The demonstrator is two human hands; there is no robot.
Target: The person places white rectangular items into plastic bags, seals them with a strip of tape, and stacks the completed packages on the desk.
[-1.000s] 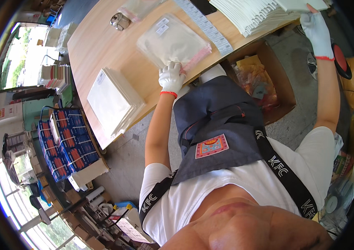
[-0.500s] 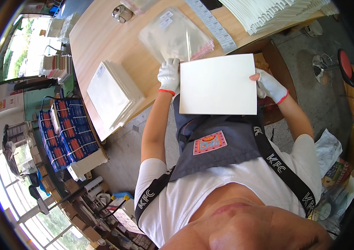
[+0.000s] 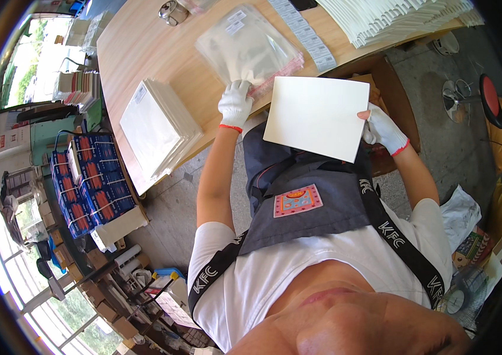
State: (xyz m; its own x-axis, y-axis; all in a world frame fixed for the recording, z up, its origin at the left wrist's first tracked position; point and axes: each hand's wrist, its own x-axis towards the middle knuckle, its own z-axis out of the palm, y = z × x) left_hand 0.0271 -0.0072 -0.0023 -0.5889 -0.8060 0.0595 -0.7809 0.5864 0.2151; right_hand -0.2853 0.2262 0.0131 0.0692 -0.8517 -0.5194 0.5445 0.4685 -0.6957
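Note:
My right hand [image 3: 384, 131], in a white glove with a red cuff, grips the right edge of a white rectangular board [image 3: 317, 118]. The thumb lies on the board's upper face, and the other fingers are partly hidden. My left hand [image 3: 236, 105], gloved the same way, is off the board. Its fingers reach forward onto the near edge of a stack of clear plastic bags [image 3: 245, 47] with pink-red edge strips. On the table [image 3: 138, 44], left of that hand, lies a stack of white boards in clear wrapping [image 3: 155, 127].
A strip of labels [image 3: 304, 32] runs beside the bags, with a tall pile of white boards [image 3: 381, 18] at its right. A metal container [image 3: 173, 12] stands farther back. Below the table's right edge is an open cardboard box [image 3: 402, 94]. Strapped blue packages [image 3: 94, 180] stand left; a red-seated stool [image 3: 491, 100] right.
My left hand has let go of the board and moved slightly left onto the bags' edge. The board, still in my right hand, has shifted right and tilted.

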